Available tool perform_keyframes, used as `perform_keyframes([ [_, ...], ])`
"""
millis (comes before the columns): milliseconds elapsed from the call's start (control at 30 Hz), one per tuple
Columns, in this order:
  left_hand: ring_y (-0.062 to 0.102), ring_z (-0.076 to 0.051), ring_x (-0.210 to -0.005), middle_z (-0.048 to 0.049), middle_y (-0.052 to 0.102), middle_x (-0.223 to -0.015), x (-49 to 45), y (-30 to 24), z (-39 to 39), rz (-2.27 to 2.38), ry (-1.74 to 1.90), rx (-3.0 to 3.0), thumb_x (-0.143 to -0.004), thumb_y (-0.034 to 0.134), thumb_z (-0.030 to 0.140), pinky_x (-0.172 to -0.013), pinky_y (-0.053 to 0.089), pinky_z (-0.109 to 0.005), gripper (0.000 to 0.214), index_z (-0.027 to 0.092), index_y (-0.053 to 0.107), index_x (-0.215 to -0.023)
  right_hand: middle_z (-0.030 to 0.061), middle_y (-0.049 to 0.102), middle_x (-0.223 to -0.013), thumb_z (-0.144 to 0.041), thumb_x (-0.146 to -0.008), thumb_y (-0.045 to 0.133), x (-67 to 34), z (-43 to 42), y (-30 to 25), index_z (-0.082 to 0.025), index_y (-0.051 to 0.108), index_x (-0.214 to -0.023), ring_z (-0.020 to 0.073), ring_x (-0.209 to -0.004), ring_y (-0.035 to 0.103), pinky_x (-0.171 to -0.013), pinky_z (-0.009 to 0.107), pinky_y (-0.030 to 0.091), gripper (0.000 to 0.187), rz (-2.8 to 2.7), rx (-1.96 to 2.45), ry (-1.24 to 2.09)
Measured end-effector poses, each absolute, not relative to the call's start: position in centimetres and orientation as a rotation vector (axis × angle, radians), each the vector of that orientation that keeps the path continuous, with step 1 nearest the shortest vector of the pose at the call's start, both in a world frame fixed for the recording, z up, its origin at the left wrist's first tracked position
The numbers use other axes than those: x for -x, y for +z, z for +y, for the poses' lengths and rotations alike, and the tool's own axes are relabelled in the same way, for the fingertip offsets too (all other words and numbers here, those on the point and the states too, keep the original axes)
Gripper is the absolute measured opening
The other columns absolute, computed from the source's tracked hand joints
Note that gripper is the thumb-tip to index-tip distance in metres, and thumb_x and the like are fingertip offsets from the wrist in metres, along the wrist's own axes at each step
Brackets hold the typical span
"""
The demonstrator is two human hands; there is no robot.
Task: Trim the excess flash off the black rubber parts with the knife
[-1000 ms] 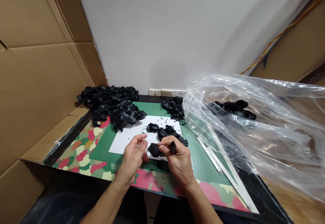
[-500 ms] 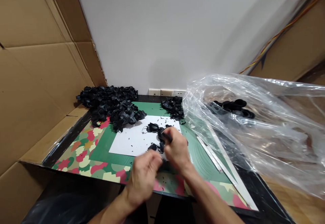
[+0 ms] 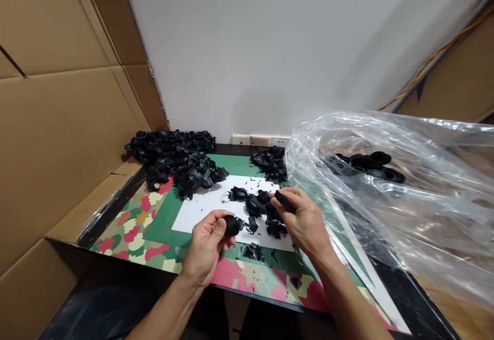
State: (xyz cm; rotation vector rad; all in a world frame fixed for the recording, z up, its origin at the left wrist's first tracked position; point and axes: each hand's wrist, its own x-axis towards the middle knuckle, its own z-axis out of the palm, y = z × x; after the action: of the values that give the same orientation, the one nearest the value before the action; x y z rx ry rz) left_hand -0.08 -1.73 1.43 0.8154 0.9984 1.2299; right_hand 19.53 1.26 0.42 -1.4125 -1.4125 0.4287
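My left hand point(image 3: 206, 242) pinches a black ribbed rubber bellows point(image 3: 232, 225) between thumb and fingers, above the front edge of a white sheet point(image 3: 193, 216). In my right hand point(image 3: 306, 224) is a dark elongated object point(image 3: 285, 201), gripped between thumb and fingers; its kind is not clear. That hand hovers over the sheet's right side, apart from the left. Between the hands lie several ribbed black rubber parts point(image 3: 255, 204) with torn-looking flaps. Thin black scraps point(image 3: 252, 251) are scattered in front of them.
A large heap of black rubber parts point(image 3: 181, 162) sits at back left, and a smaller scrap pile point(image 3: 270, 162) at the back. A clear plastic bag point(image 3: 347, 196) with black parts point(image 3: 372, 162) lies at right. Cardboard point(image 3: 77, 124) walls the left side; sockets point(image 3: 260, 140) line the wall.
My hands have moved apart, the right one up and to the right. The bellows in my left hand now shows plainly. The view has shifted slightly, uncovering more parts on the sheet.
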Motion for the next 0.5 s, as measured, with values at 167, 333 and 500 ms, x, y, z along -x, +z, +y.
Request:
perform_keyframes([
  [167,0.054,-0.008,-0.048,-0.0003,0.060,-0.058,0.1,1.4,-1.6,0.966,1.238,-0.772,-0.062,0.080,0.047,-0.042,0.036,-0.015,0.043,0.012,0.069,-0.085,0.0051,0.064,-0.072,-0.037,-0.077,0.058,-17.9,-0.3,1.1,-0.019,0.067,-0.074,0.0195,-0.065,0.058,-0.062,0.031,0.046,0.020,-1.344,1.324,0.624],
  [333,0.058,-0.009,-0.051,-0.0022,0.065,-0.066,-0.3,1.4,-1.5,0.884,1.229,-0.669,-0.062,0.081,0.044,-0.043,0.040,-0.016,0.041,0.014,0.070,-0.087,0.0011,0.061,-0.065,-0.033,-0.075,0.062,-14.8,-2.1,1.0,-0.018,0.066,-0.077,0.0160,-0.058,0.055,-0.056,0.027,0.044,0.015,-1.327,1.175,0.967],
  [500,0.055,-0.009,-0.045,-0.0010,0.067,-0.064,-0.6,1.4,-1.5,0.919,1.193,-0.632,-0.062,0.081,0.046,-0.040,0.039,-0.017,0.046,0.016,0.067,-0.093,-0.0028,0.052,-0.061,-0.028,-0.076,0.060,-12.5,-2.3,0.6,-0.020,0.053,-0.062,0.0128,-0.052,0.052,-0.051,0.025,0.043,0.017,-1.216,1.001,1.138],
])
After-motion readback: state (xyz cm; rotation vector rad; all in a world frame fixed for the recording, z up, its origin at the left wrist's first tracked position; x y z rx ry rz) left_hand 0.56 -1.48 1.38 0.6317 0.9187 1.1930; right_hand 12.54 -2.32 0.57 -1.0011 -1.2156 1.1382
